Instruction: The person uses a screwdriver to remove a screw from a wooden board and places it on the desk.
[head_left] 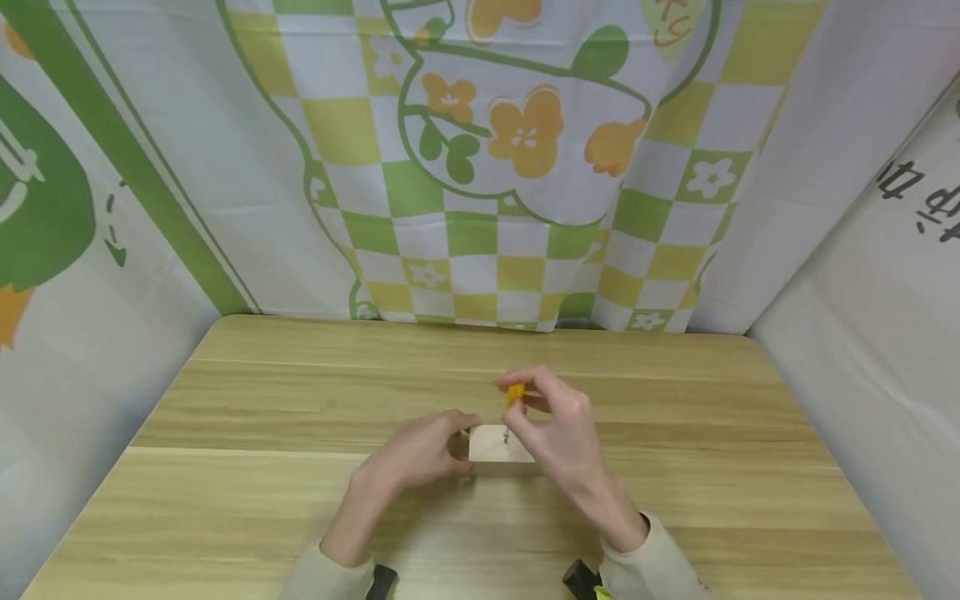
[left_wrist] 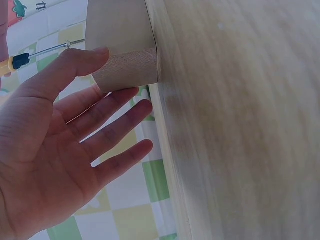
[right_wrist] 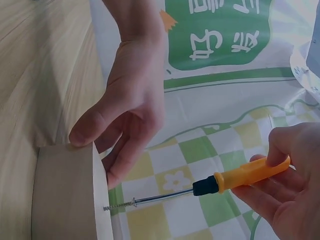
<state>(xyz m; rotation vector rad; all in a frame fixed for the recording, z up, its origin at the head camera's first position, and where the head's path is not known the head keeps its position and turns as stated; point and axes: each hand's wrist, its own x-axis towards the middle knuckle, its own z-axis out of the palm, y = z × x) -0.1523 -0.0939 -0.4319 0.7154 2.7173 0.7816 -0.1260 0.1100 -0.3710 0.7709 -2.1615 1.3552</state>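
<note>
A pale wooden block (head_left: 489,443) lies on the table, and a screw (right_wrist: 120,205) stands upright in its top face, most of the thread showing. My left hand (head_left: 423,450) grips the block's left end between thumb and fingers; in the left wrist view the thumb (left_wrist: 95,61) presses one side while the lower fingers stretch out loosely. My right hand (head_left: 558,425) pinches the yellow handle of a screwdriver (right_wrist: 250,174) between thumb and fingers. The screwdriver's steel shaft ends at the screw head, in line with the screw.
The wood-grain table (head_left: 262,500) stretches out around the block. Behind it hangs a checked, flowered cloth (head_left: 480,242), with white printed cloth (head_left: 877,350) at the sides. Black straps (head_left: 382,581) show near the sleeves.
</note>
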